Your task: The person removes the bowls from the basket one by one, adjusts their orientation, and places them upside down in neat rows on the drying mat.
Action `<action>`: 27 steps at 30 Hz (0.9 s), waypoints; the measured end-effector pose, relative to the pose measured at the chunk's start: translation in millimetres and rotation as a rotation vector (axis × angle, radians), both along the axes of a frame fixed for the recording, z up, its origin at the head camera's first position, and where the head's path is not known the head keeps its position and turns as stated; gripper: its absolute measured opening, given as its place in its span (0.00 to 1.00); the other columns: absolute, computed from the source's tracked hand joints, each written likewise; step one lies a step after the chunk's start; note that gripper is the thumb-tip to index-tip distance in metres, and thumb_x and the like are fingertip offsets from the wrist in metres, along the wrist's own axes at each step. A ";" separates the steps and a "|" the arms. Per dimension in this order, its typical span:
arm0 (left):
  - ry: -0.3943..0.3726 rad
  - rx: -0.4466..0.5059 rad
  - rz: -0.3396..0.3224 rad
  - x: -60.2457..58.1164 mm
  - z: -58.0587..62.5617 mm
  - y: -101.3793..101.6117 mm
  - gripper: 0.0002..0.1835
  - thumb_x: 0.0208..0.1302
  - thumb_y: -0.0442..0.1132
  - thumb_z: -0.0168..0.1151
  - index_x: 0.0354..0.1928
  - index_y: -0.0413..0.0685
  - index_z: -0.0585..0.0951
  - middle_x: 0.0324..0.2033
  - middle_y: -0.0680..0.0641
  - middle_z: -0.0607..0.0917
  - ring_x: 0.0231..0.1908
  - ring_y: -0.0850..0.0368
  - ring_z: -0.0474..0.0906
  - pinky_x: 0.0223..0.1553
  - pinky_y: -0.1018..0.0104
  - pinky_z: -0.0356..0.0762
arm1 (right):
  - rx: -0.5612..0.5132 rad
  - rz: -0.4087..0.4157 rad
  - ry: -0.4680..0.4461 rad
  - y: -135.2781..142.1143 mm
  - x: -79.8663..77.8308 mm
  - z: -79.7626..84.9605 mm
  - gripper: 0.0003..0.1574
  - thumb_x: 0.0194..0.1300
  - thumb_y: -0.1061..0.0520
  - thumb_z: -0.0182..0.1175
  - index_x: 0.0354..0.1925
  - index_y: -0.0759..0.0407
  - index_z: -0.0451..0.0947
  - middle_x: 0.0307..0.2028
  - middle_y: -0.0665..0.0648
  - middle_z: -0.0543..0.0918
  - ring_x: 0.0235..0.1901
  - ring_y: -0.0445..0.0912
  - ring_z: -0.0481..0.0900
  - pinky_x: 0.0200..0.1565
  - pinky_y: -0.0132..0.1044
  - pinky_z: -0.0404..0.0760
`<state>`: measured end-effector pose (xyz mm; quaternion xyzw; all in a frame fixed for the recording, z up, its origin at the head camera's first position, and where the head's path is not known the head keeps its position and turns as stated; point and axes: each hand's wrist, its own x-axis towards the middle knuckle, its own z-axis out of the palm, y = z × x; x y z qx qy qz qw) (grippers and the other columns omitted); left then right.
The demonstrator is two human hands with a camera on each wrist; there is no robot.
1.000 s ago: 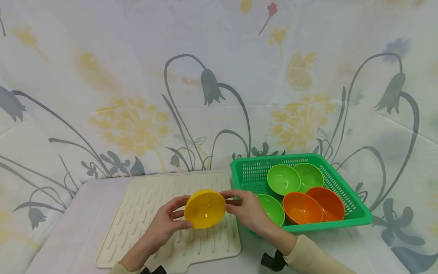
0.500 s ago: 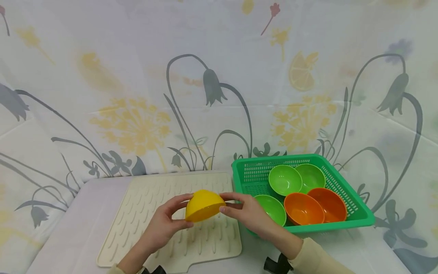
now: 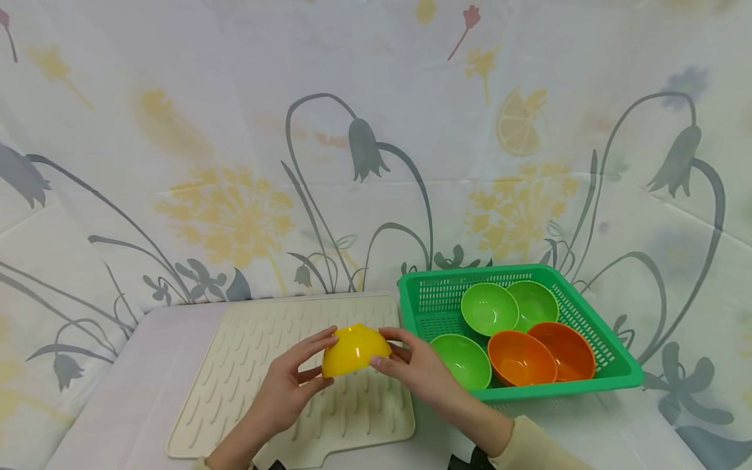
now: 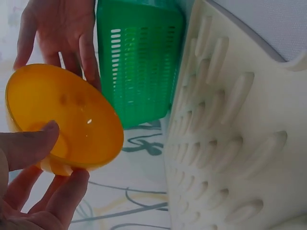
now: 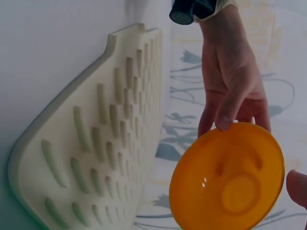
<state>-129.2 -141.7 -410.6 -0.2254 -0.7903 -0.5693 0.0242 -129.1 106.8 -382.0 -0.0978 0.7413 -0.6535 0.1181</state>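
A yellow bowl [image 3: 354, 353] is held above the mat, turned over so its foot points up and its mouth faces down. My left hand [image 3: 289, 384] grips its left side; in the left wrist view the left thumb [image 4: 36, 143] lies inside the bowl and the fingers are around the outside. On the opposite side my right hand [image 3: 418, 371] holds the rim, thumb at the front and fingers toward the back. The right wrist view shows the bowl's smooth inside [image 5: 230, 177], with the tip of the right thumb [image 5: 297, 188] at the frame's edge.
A cream drying mat [image 3: 235, 378] with raised ridges lies beneath the hands. To its right stands a green basket [image 3: 611, 339] containing several light green bowls [image 3: 489, 310] and two orange bowls [image 3: 519, 359]. A flower-patterned cloth [image 3: 376, 215] hangs behind.
The yellow bowl has been tipped over: its inside faced the head camera a second ago, and now its outside and foot show. Both hands have kept hold of it.
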 end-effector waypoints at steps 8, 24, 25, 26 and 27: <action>0.101 -0.059 0.051 -0.7 0.4 5.2 0.36 0.56 0.17 0.66 0.64 0.56 0.78 0.69 0.51 0.71 0.65 0.42 0.70 0.47 0.56 0.82 | 0.026 -0.058 0.038 -8.0 2.7 -2.7 0.42 0.67 0.51 0.67 0.69 0.68 0.63 0.70 0.69 0.63 0.68 0.63 0.65 0.57 0.44 0.77; 0.020 0.012 -0.037 -4.8 0.6 2.7 0.39 0.60 0.17 0.61 0.73 0.43 0.66 0.71 0.41 0.67 0.70 0.47 0.62 0.64 0.63 0.65 | -0.016 -0.019 0.154 -14.1 3.6 -10.6 0.43 0.62 0.61 0.70 0.70 0.69 0.63 0.64 0.63 0.65 0.70 0.60 0.63 0.63 0.41 0.68; 0.015 0.008 -0.045 -4.8 0.8 2.1 0.40 0.59 0.17 0.63 0.73 0.45 0.66 0.71 0.42 0.66 0.70 0.47 0.62 0.65 0.63 0.64 | -0.019 -0.020 0.166 -14.8 4.0 -11.2 0.43 0.61 0.62 0.70 0.70 0.69 0.63 0.64 0.63 0.64 0.70 0.60 0.63 0.63 0.42 0.68; 0.010 0.002 -0.052 -4.7 0.8 1.4 0.42 0.58 0.18 0.65 0.74 0.47 0.65 0.71 0.42 0.66 0.70 0.46 0.61 0.65 0.61 0.63 | -0.019 -0.021 0.180 -15.6 4.5 -11.8 0.44 0.61 0.63 0.70 0.70 0.70 0.63 0.64 0.64 0.64 0.69 0.60 0.63 0.63 0.42 0.68; 0.003 -0.007 -0.057 -4.6 0.8 0.8 0.44 0.57 0.19 0.67 0.74 0.49 0.65 0.72 0.43 0.65 0.71 0.46 0.61 0.66 0.60 0.62 | -0.014 -0.022 0.199 -16.6 4.9 -12.6 0.44 0.61 0.64 0.70 0.70 0.70 0.63 0.64 0.64 0.64 0.69 0.61 0.64 0.63 0.43 0.68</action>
